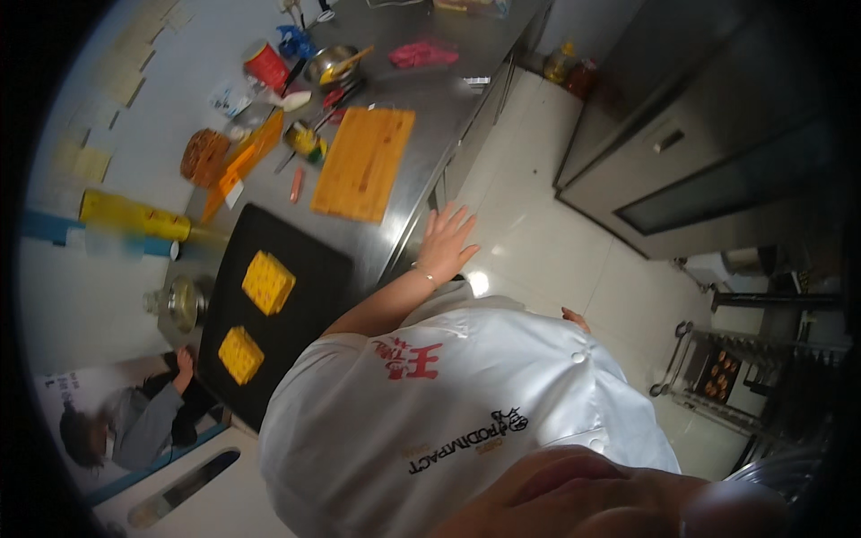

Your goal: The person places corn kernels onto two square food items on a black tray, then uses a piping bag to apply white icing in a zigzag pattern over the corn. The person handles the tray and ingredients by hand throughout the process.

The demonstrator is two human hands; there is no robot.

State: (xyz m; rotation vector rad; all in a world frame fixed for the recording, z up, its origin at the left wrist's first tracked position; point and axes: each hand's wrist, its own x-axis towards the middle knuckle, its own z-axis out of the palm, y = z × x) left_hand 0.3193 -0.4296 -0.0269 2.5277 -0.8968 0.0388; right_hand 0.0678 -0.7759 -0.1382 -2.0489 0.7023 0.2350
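My left hand [446,242] hangs in the air by the front edge of the steel counter, just off the near end of a wooden cutting board [363,163]. Its fingers are spread and nothing is in it. Only a little of my right hand [575,318] shows past the side of my white jacket; the rest is hidden. A black baking tray [309,260] lies on the counter to the left of my left arm. On it sit two yellow, speckled square pieces of food, one farther off [268,282] and one nearer [240,355], apart from each other.
Behind the board stand a metal bowl [330,66], a red container [265,65] and a yellow packet [306,142]. A pink cloth [423,55] lies farther along. A glass jar [186,300] stands beside the tray. Steel cabinets [664,143] and a wheeled rack [717,345] are at right.
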